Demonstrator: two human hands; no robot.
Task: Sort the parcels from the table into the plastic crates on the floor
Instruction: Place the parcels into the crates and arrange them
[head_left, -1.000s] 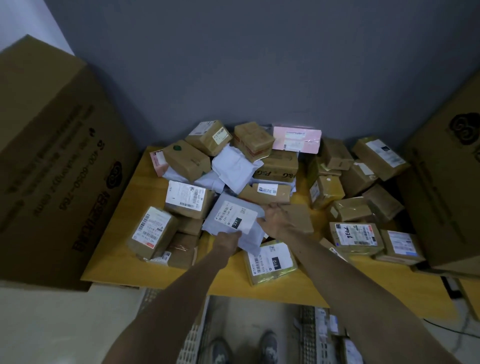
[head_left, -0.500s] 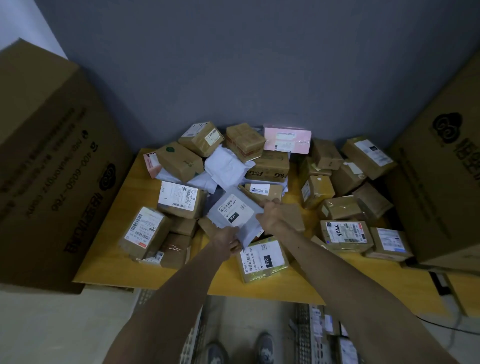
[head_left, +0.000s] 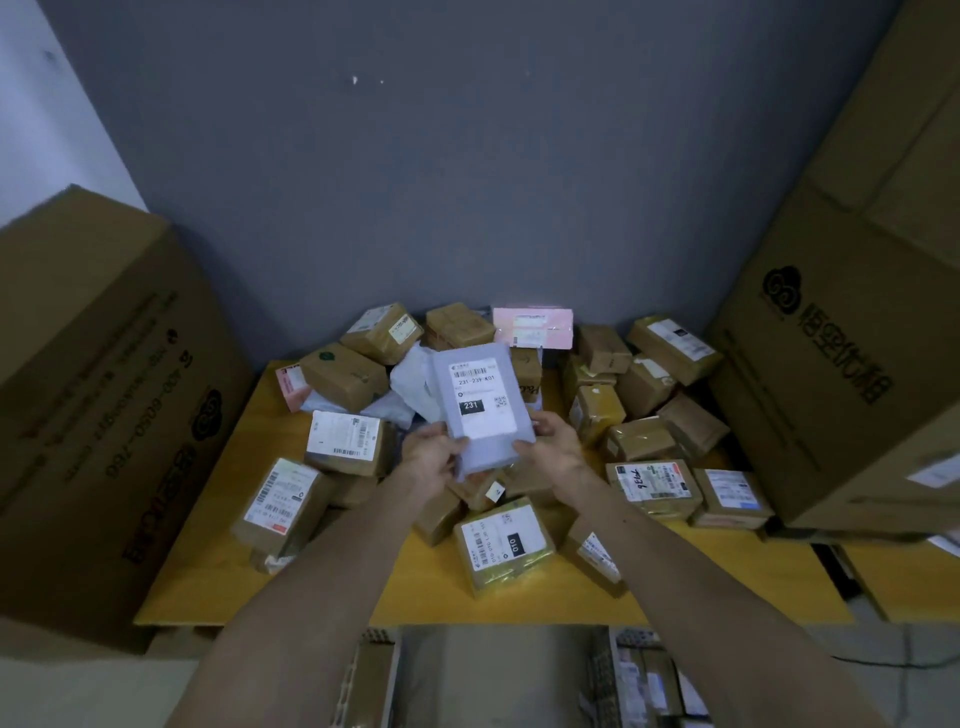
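The left carton (head_left: 104, 415) and the right carton (head_left: 857, 338) flank the work area. Both are closed, so their contents are not visible. Between them, the yellow table (head_left: 218, 571) carries the pile of parcels (head_left: 644, 441), mostly brown boxes heaped toward the wall. The sort is therefore judged to be at an early stage.

One grey mailer (head_left: 480, 400) is clear of the pile, raised upright above the table's middle with its label (head_left: 483, 405) facing the camera. This attitude is judged to serve reading the code "231" before a crate is chosen. The left hand (head_left: 431, 457) and the right hand (head_left: 558, 449) each grip a lower corner, thumbs forward and the other fingers wrapped behind, clamped on the mailer. The label stays uncovered.

Containers: at the bottom edge, the right crate (head_left: 605, 675) holds several labelled parcels. The left crate (head_left: 363, 670) shows only a lattice wall and something brown inside; how full it is cannot be told.
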